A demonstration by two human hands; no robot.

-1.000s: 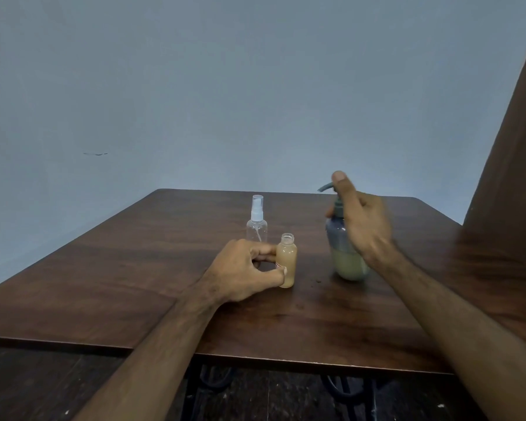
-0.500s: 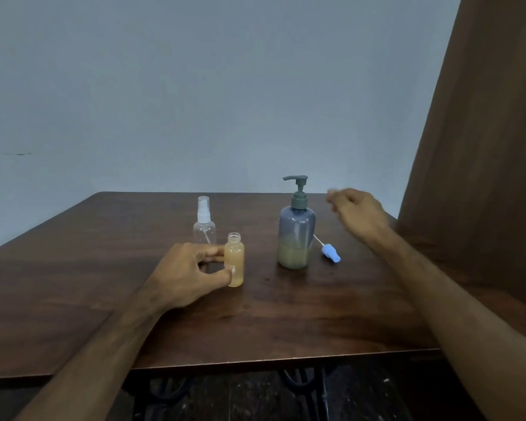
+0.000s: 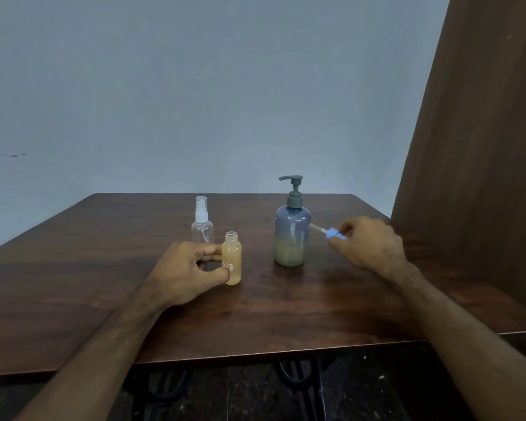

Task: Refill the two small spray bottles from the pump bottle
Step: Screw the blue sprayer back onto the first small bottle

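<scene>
On the dark, shiny wooden table [image 3: 73, 284] the left hand [image 3: 182, 275] pinches a small open bottle [image 3: 232, 258] full of yellow-brown liquid between thumb and fingers, and a clear little spray bottle [image 3: 202, 223] with a white top stands just behind it. To the right stands the round blue-grey pump bottle [image 3: 292, 235], with some yellowish liquid at the bottom. Just beside it the right hand [image 3: 368, 244] pinches a small blue spray cap [image 3: 334, 233] with a thin tube pointing at the pump bottle.
</scene>
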